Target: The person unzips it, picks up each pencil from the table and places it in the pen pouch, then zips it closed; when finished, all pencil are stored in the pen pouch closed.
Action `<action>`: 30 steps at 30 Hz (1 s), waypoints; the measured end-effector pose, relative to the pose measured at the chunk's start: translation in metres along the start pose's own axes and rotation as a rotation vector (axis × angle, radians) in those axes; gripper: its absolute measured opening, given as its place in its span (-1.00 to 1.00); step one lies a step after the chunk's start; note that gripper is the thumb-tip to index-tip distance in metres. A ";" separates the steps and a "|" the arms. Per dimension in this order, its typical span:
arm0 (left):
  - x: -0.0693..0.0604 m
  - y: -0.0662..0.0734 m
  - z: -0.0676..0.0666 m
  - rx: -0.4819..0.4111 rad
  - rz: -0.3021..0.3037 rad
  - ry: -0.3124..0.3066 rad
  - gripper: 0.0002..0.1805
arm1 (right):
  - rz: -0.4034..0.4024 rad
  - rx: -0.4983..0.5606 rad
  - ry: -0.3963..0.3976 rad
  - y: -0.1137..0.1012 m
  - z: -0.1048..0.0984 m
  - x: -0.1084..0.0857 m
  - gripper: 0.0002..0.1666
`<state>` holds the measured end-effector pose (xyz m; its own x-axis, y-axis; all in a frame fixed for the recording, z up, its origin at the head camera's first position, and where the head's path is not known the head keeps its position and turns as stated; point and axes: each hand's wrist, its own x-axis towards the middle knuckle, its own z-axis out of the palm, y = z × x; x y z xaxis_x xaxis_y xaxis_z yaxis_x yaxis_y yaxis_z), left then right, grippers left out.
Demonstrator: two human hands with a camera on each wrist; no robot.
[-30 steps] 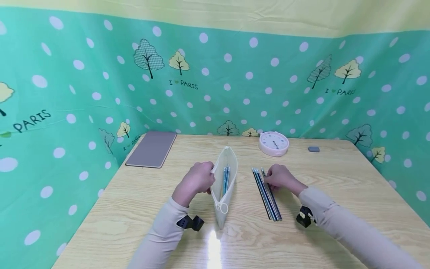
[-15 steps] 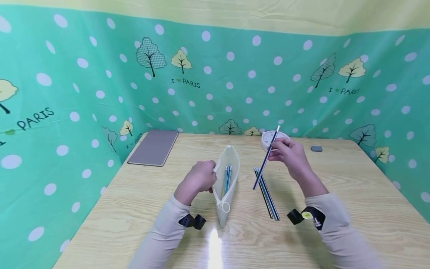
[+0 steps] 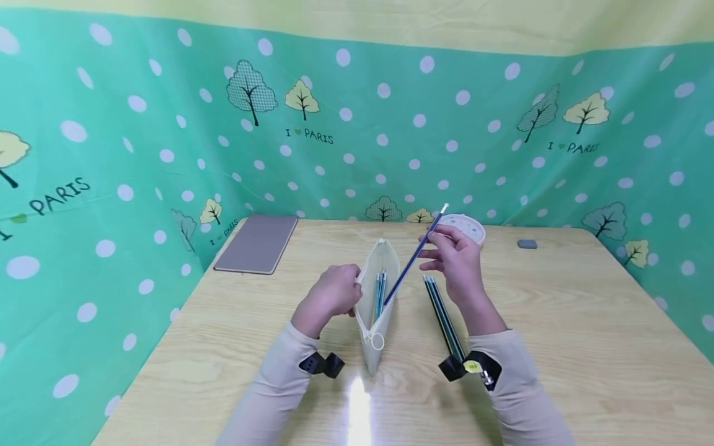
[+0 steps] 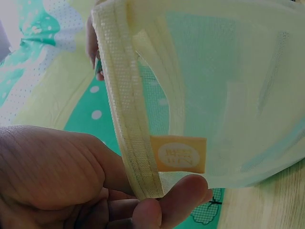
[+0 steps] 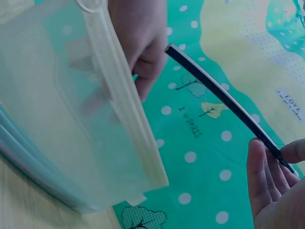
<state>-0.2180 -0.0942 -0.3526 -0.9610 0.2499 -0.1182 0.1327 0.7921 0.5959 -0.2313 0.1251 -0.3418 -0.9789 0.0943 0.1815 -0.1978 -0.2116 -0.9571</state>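
- Currently pinching a dark blue pencil between thumb and fingers of the right hand, close to its pale upper end; slanted down leftward from that grip, lower end over the mouth of the cream pouch, by its right edge; touching or not, cannot tell.
- Gripping the left edge of that pouch with the left hand, thumb and fingers closed over the rim near a small yellow tag; held upright just right of this grip, mouth parted.
- Inside the pouch, right of the left grip, light blue pencils.
- Nearer than the left grip, on the pouch's close end, a ring pull.
- On the wooden table, below the right grip, dark pencils in a bundle, partly hidden by the wrist camera.
- Just behind the right grip, partly covered by that hand, a pale pink clock.
- Farther right of it, a grey-blue eraser.
- Well behind and left of the left grip, a grey notebook.
- Beyond both grips, a green dotted cloth.
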 end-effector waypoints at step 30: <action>0.001 0.000 -0.001 0.015 0.004 0.015 -0.84 | 0.012 -0.281 -0.275 0.016 0.026 -0.014 -0.55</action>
<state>-0.2193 -0.0943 -0.3521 -0.9640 0.2447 -0.1042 0.1399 0.7997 0.5839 -0.2224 0.0953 -0.3537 -0.9659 -0.1783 0.1875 -0.2021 0.0673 -0.9770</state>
